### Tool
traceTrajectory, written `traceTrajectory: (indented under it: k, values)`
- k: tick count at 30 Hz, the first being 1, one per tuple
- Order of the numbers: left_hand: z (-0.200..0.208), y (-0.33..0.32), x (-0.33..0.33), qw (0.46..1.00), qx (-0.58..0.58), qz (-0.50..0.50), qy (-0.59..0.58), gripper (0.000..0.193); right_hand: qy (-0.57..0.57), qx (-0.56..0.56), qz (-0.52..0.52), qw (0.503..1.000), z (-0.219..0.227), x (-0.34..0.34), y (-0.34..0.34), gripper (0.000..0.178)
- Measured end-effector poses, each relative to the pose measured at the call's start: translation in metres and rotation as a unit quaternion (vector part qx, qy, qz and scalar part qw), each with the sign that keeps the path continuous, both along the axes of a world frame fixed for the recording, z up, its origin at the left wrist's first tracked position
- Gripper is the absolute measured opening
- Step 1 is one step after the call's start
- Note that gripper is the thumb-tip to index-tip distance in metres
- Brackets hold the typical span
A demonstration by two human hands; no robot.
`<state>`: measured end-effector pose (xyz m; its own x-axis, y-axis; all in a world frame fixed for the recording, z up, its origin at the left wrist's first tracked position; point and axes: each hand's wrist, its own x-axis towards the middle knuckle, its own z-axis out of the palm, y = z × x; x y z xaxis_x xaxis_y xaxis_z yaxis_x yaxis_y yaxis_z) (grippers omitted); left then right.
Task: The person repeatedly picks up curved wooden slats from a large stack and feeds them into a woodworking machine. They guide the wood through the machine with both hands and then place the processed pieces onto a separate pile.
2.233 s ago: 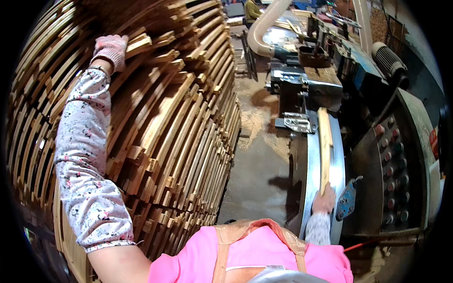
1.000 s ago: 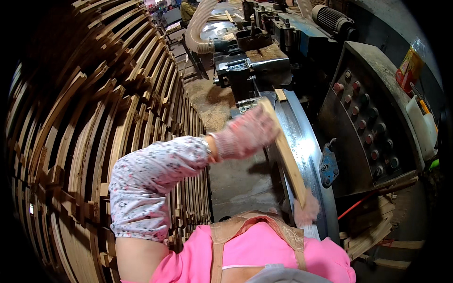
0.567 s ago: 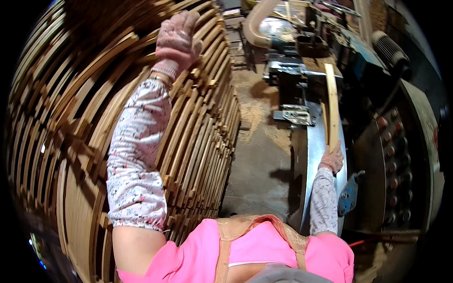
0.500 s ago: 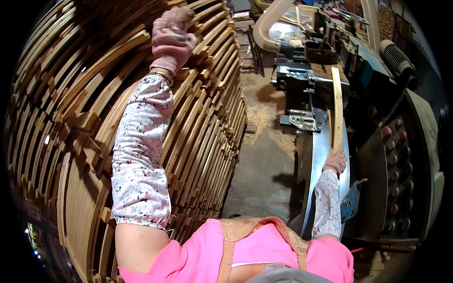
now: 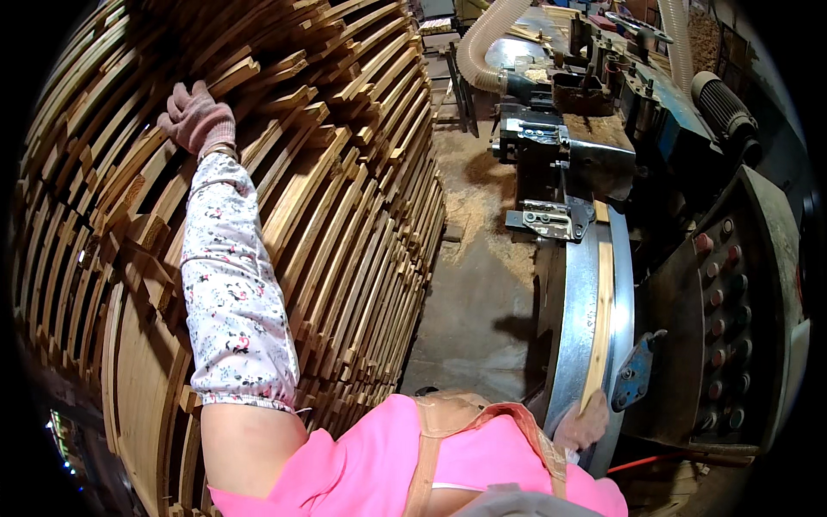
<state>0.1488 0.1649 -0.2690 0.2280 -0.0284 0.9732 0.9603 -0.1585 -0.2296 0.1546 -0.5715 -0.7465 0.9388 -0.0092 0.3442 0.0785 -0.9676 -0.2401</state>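
My left hand (image 5: 198,118), in a pinkish knit glove, reaches out over the tall stack of curved wooden slats (image 5: 301,194). Its fingers are apart against the slats, and I see none of them gripped. Low on the right, my gloved right hand (image 5: 582,422) is closed at the near end of a narrow, slightly curved wooden strip (image 5: 604,297). That strip lies lengthwise on the shiny metal bed (image 5: 579,310) of a woodworking machine (image 5: 594,146). Its far end reaches the machine's metal guide block (image 5: 551,221).
Right of the bed stands a control panel (image 5: 724,319) with several round buttons. A blue bracket (image 5: 636,375) juts beside the bed. A ribbed hose (image 5: 482,52) and a motor (image 5: 724,108) are farther back. Sawdust (image 5: 474,224) covers part of the floor between stack and machine.
My left hand has moved left and nearer across the stack, its fingers spreading. My right hand has come back toward me; the wooden strip now lies lower along the bed.
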Motion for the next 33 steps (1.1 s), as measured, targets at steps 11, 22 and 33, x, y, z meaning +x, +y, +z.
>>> traceTrajectory:
  k: [11, 22, 33]
  values:
    - [0.006, -0.161, 0.089, 0.863, 0.076, -0.388, 0.315, 0.018, 0.158, -0.01, 0.066, 0.985, 0.04, 0.243, 0.099, 0.08]
    - [-0.183, -0.384, 0.134, 0.559, -0.125, -0.529, 0.627, 0.043, 0.098, 0.333, 0.289, 0.892, 0.141, 0.118, 0.164, 0.077]
    - [-0.137, -0.188, 0.132, 0.732, -0.093, -0.559, 0.377, 0.083, 0.072, -0.005, -0.094, 0.993, 0.008, 0.004, 0.017, 0.061]
